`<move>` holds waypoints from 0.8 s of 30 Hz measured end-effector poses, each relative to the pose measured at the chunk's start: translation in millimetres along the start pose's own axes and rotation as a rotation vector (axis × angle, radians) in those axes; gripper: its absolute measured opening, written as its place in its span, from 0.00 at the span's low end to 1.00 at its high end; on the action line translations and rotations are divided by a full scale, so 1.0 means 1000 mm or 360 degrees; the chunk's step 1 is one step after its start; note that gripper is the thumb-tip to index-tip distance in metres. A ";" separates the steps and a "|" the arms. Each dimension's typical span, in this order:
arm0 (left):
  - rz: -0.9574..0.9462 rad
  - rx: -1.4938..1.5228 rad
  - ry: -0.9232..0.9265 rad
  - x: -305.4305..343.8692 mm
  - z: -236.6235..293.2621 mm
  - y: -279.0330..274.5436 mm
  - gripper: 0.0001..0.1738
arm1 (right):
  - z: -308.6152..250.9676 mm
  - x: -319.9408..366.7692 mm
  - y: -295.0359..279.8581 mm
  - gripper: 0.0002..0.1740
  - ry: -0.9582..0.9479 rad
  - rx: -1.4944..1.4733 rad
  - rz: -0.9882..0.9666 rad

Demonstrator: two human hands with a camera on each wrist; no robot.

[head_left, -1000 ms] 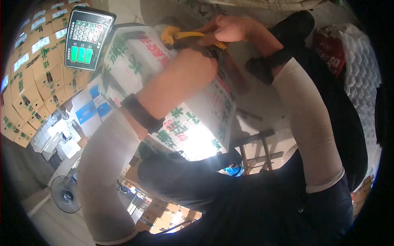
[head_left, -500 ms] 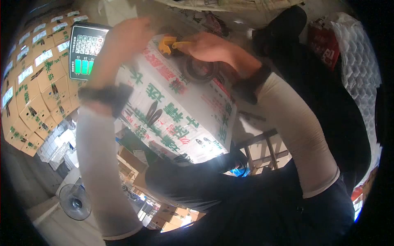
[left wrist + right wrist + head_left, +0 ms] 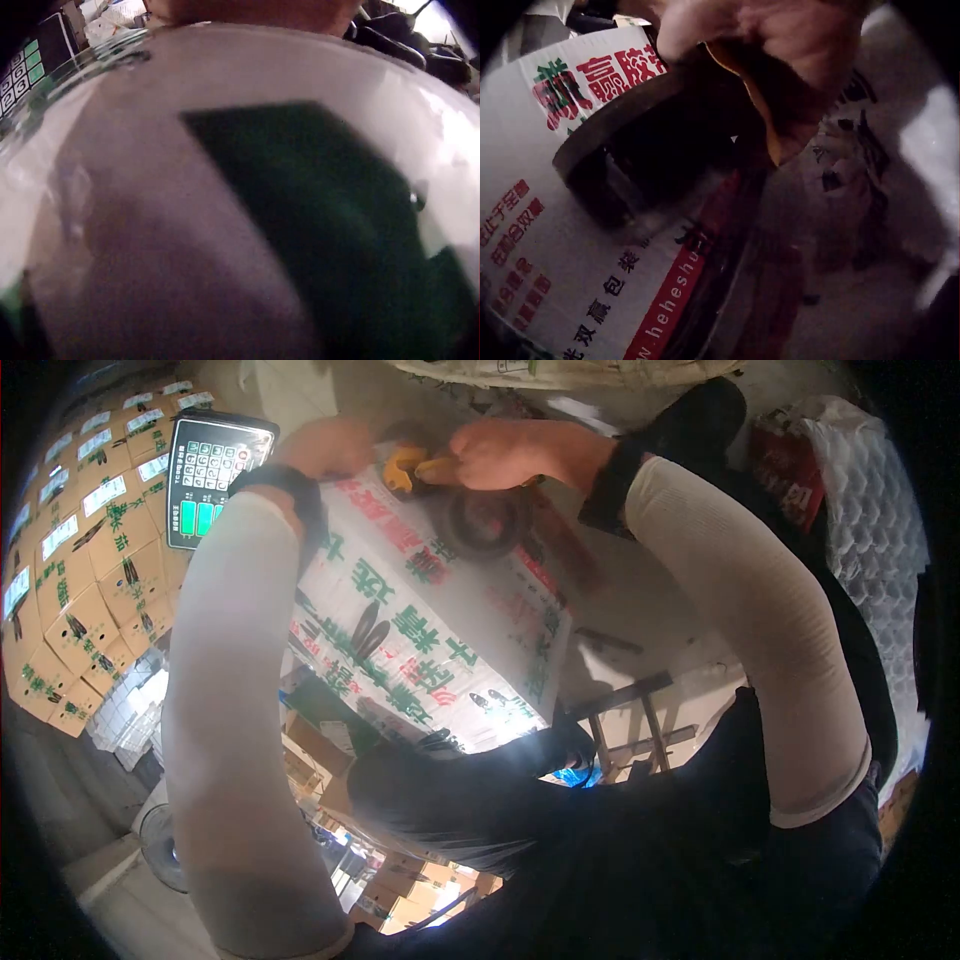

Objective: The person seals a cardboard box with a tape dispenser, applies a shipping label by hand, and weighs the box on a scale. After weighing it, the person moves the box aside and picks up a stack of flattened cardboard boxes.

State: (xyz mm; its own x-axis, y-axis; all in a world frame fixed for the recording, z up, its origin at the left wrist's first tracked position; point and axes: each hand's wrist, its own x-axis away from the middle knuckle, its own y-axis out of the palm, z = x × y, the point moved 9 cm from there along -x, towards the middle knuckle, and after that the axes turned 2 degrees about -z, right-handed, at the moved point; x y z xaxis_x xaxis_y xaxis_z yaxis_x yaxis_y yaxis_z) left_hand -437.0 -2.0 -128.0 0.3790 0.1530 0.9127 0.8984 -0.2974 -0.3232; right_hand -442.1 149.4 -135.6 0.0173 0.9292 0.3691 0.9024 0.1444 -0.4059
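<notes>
Over the box (image 3: pixel 400 600), the right hand (image 3: pixel 520 455) is curled round the tape dispenser (image 3: pixel 404 468). Left hand (image 3: pixel 328 446) is by one end, can't tell its grip.

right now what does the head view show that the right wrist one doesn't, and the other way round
Only the head view: the left hand, scale, stacked cartons and bubble wrap.

Only the right wrist view: readable "heheshu" lettering on the box's red strip.

Both: the right hand, white box, dark roll and yellow tool, just its edge in the wrist view.
</notes>
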 end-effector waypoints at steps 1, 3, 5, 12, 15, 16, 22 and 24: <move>-0.0051 -0.0021 0.0077 0.006 0.009 -0.004 0.28 | 0.003 -0.001 0.001 0.39 0.0005 0.0003 -0.0006; 0.0001 -0.0022 0.0083 0.008 0.012 -0.008 0.27 | 0.005 -0.001 0.004 0.38 0.0066 0.0037 -0.0102; 0.0060 -0.0024 0.0075 0.005 0.009 -0.011 0.27 | 0.006 0.006 -0.006 0.38 0.0047 0.0044 -0.0020; 0.0121 0.0095 -0.0019 -0.011 -0.008 0.002 0.26 | -0.002 0.014 -0.013 0.38 0.0022 0.0234 -0.0108; 0.0179 0.0104 -0.0017 -0.019 -0.017 0.012 0.25 | -0.010 0.033 0.000 0.35 0.0007 -0.0355 -0.0276; 0.0172 0.0125 -0.0006 -0.024 -0.018 0.016 0.25 | -0.002 0.032 0.009 0.35 -0.0006 -0.0355 -0.0294; 0.0260 -0.0113 0.0146 -0.044 -0.018 0.025 0.23 | 0.015 0.029 0.023 0.53 -0.0104 -0.0709 -0.0224; 0.0081 -0.0314 0.0210 -0.046 -0.008 0.029 0.22 | 0.015 0.023 0.019 0.52 0.0013 -0.0606 -0.0253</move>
State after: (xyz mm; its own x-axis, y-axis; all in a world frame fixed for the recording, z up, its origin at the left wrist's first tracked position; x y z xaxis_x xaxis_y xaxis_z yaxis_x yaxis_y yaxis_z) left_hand -430.1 -25.5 -177.7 0.3785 0.0126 0.9255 0.8134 -0.4816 -0.3261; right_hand -430.7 178.5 -147.6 -0.1330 0.9026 0.4095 0.9889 0.1483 -0.0056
